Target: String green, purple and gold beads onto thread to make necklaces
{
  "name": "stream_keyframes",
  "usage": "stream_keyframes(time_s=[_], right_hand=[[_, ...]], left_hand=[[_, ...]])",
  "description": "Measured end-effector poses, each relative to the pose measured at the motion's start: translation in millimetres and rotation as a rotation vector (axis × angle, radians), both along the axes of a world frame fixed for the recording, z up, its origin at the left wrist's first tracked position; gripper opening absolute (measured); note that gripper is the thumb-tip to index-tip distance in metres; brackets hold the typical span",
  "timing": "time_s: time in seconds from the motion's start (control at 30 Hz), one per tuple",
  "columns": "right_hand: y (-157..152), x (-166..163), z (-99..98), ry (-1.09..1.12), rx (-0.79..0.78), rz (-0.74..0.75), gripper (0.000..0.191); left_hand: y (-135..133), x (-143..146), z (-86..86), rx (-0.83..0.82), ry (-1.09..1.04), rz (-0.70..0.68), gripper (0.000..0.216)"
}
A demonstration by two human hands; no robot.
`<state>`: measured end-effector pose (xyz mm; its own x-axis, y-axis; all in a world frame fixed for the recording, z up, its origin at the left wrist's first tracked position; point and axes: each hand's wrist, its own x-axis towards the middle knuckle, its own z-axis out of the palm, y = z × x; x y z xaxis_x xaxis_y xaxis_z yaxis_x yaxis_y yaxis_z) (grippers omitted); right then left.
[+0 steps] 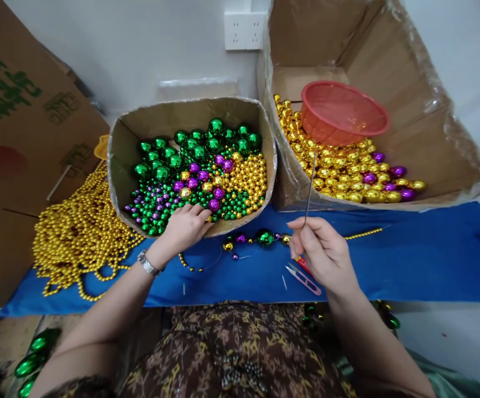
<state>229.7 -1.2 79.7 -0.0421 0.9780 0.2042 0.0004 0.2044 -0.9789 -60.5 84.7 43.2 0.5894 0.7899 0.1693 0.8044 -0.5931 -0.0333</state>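
My left hand (187, 225) reaches over the near rim of the smaller cardboard box (114, 182). Its fingers are curled down among green beads (234, 202); the fingertips are hidden, so what they pinch does not show. My right hand (321, 251) pinches a long thin metal needle (311, 190), which points upward. A strand of mixed beads, with a large green bead (265, 237), lies on the blue cloth (426, 249) between my hands. Beneath my right hand are pink-handled thread snips (304, 278), open-bladed, and a red object (303, 264) partly covered by the hand.
The larger box (464, 166) at right holds gold beads (335, 179), some purple ones and a red plastic basket (345, 113). Gold bead strands (82, 232) are heaped at left beside a tall carton (11, 182). A short gold strand (364, 233) lies right of my right hand.
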Motion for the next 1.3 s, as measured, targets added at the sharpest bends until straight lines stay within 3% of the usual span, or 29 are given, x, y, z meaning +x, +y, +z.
stream_keyframes(time_s=[0.17,0.33,0.5,0.7,0.93,1.13,1.3], right_hand=[[1.6,0.8,-4.1,-0.089,-0.009,0.016,0.019],[3.3,0.1,-7.9,-0.179,-0.002,0.013,0.021],[4.3,-3.5,-10.1,-0.228,-0.025,0.029,0.022],[4.4,-5.6,-9.4,-0.351,0.01,0.035,0.024],[4.1,-2.0,-10.6,-0.372,-0.006,0.007,0.024],[5.8,-1.9,-11.2,-0.369,0.0,-0.012,0.024],[5.6,0.3,-11.4,-0.328,0.02,-0.062,0.025]], left_hand=[[12.4,-4.2,-2.1,-0.086,0.008,-0.051,0.025],[7.4,-0.1,15.0,-0.118,-0.478,-0.002,0.032],[1.3,6.6,22.3,-0.347,-0.974,0.139,0.035],[2.0,11.4,19.2,-0.512,-1.206,0.201,0.036],[2.5,8.1,12.8,-0.522,-1.137,0.187,0.037],[5.4,4.2,14.9,-0.101,-0.663,0.088,0.029],[7.4,3.6,12.2,-0.008,-0.476,0.051,0.031]])
